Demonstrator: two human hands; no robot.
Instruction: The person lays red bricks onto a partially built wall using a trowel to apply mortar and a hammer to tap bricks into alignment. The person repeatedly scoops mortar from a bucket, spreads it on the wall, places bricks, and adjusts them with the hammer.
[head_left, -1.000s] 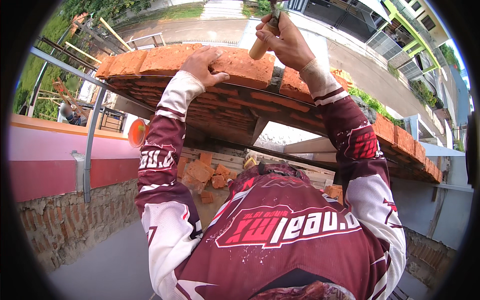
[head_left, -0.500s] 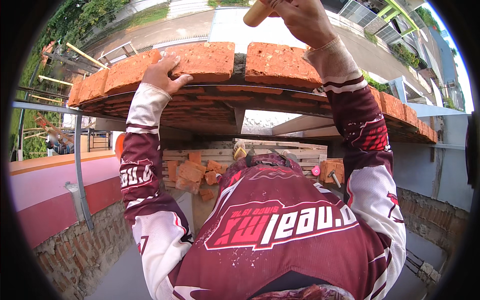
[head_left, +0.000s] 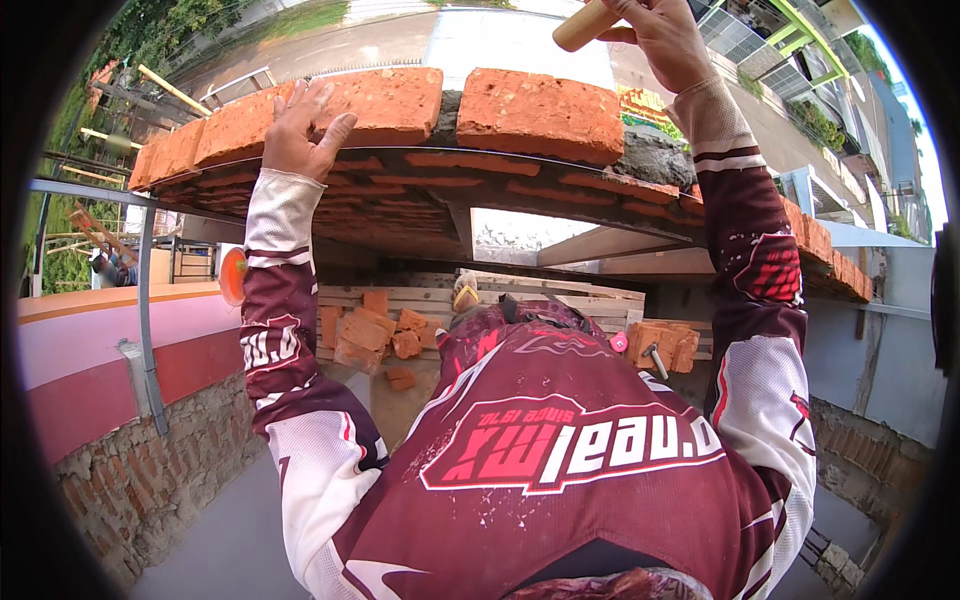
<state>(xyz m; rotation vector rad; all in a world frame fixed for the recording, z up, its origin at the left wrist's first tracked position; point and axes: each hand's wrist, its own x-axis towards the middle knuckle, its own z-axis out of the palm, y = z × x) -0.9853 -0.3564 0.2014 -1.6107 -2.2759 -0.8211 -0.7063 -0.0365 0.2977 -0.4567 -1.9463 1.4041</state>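
My left hand [head_left: 300,132] lies with fingers spread on the top course of an orange brick wall, over the joint beside one brick [head_left: 385,105]. To its right another brick [head_left: 540,115] sits across a joint packed with grey mortar [head_left: 449,115]. Past that brick's right end is a heap of wet mortar [head_left: 652,160]. Above and beyond the wall top, my right hand [head_left: 665,42] is closed around a tool's pale wooden handle [head_left: 586,26]. The tool's other end is out of view.
A thin string line [head_left: 480,150] runs along the wall's near face. Below, loose bricks [head_left: 365,335] lie on wooden planks [head_left: 420,300], with a hammer [head_left: 656,360] by more bricks on the right. A grey metal post [head_left: 147,320] stands left. A road lies beyond the wall.
The view has shifted slightly. My right hand has moved right with the tool handle, uncovering the mortar at the brick's right end. My left hand's fingers have straightened on the bricks.
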